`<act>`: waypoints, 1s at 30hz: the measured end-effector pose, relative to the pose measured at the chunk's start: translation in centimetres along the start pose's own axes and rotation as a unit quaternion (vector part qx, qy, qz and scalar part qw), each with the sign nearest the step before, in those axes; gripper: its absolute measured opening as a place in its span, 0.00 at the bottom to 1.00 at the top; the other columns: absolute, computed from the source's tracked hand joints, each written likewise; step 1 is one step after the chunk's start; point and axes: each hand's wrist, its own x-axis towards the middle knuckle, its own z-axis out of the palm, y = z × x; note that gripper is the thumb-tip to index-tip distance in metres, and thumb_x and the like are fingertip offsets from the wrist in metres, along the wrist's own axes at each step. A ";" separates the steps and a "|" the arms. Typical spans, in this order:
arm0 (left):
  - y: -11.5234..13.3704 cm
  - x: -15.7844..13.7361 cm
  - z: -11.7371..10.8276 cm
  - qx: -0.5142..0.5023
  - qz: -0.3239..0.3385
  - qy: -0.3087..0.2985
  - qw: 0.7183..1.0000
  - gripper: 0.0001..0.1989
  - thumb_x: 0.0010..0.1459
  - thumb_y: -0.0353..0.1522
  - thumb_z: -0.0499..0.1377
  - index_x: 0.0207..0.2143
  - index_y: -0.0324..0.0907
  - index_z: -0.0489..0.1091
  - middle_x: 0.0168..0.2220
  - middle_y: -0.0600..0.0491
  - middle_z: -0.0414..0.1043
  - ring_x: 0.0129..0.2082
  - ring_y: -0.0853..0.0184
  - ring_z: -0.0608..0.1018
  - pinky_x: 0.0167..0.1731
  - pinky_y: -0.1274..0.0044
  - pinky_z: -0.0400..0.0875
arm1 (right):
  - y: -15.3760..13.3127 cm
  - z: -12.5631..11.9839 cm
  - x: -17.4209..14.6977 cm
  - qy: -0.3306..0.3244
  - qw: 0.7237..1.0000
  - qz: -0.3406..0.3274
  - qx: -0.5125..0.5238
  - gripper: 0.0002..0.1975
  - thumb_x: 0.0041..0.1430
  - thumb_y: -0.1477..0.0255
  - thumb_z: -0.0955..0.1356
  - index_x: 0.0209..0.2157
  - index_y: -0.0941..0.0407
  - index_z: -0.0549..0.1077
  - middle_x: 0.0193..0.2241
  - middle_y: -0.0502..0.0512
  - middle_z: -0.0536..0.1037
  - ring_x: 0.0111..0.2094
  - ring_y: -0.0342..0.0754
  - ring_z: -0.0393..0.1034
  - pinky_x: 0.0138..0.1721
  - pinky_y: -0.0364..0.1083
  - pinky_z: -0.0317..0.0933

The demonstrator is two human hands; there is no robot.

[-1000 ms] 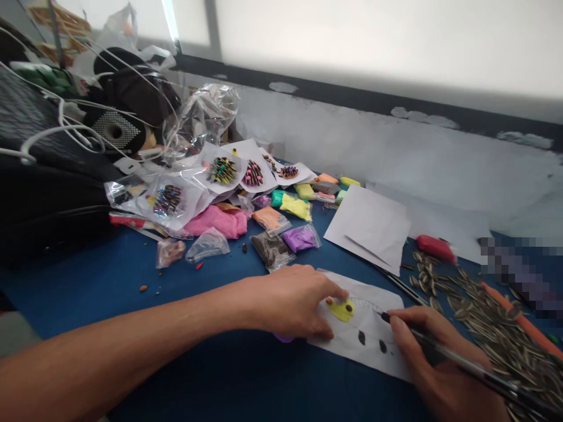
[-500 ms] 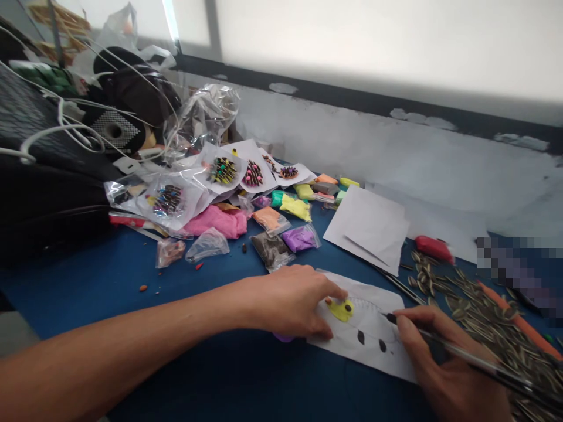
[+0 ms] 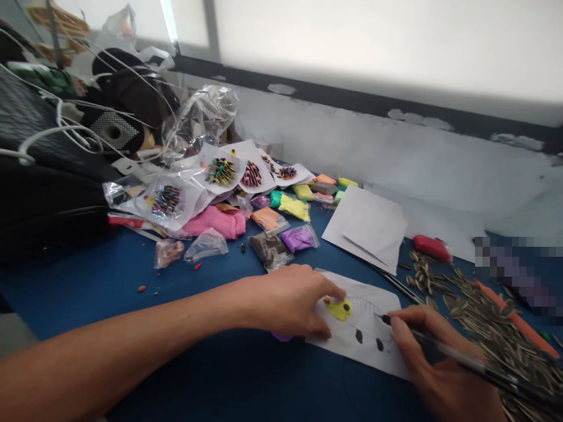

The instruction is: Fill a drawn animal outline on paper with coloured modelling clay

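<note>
A white sheet of paper [image 3: 334, 349] lies on the blue table, marked with a thin curved outline and short strokes. On it sit a yellow clay piece [image 3: 338, 310] with a dark eye-like dot, and two dark seed-like shapes [image 3: 379, 344]. My left hand [image 3: 299, 299] rests spread on the paper's left part, its fingertips beside the yellow clay. In my right hand [image 3: 440, 363] is a black pen [image 3: 466, 358], its tip at the right end of the outline. A bit of purple [image 3: 282, 337] peeks out from under my left hand.
Striped sunflower seeds [image 3: 497, 334] lie heaped at the right around an orange stick [image 3: 514, 316]. Blank paper sheets [image 3: 369, 223] lie behind. Bags of coloured clay [image 3: 270, 249] and finished seed-and-clay pictures [image 3: 220, 170] fill the back left, near a black bag [image 3: 48, 199].
The pen tip has shifted slightly along the outline on the paper. My left hand stays in place; the whole view has slid a little.
</note>
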 end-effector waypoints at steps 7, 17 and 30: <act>0.0 0.2 0.1 0.003 0.008 0.003 1.000 0.32 0.53 0.37 0.63 0.61 0.47 0.65 0.24 0.55 0.72 0.27 0.66 0.74 0.33 0.76 0.65 | 0.5 0.0 -0.3 -0.016 0.999 0.034 0.022 0.10 0.55 0.65 0.65 0.22 0.51 0.72 0.19 0.47 0.74 0.19 0.43 0.70 0.20 0.39 0.63; 0.1 -0.1 -0.2 -0.001 -0.001 -0.008 1.000 0.32 0.52 0.38 0.63 0.60 0.47 0.65 0.24 0.54 0.71 0.27 0.65 0.74 0.31 0.76 0.65 | 1.2 -0.8 -0.8 -0.016 0.988 0.153 -0.012 0.13 0.57 0.59 0.64 0.24 0.51 0.71 0.16 0.46 0.73 0.16 0.45 0.66 0.17 0.43 0.57; 0.1 -0.2 -0.1 0.012 0.019 0.002 1.000 0.31 0.53 0.38 0.62 0.60 0.45 0.65 0.24 0.54 0.72 0.25 0.67 0.72 0.33 0.76 0.66 | 0.9 -0.6 -0.8 -0.014 0.996 0.084 -0.005 0.13 0.57 0.61 0.64 0.24 0.52 0.72 0.20 0.48 0.76 0.22 0.46 0.72 0.23 0.42 0.64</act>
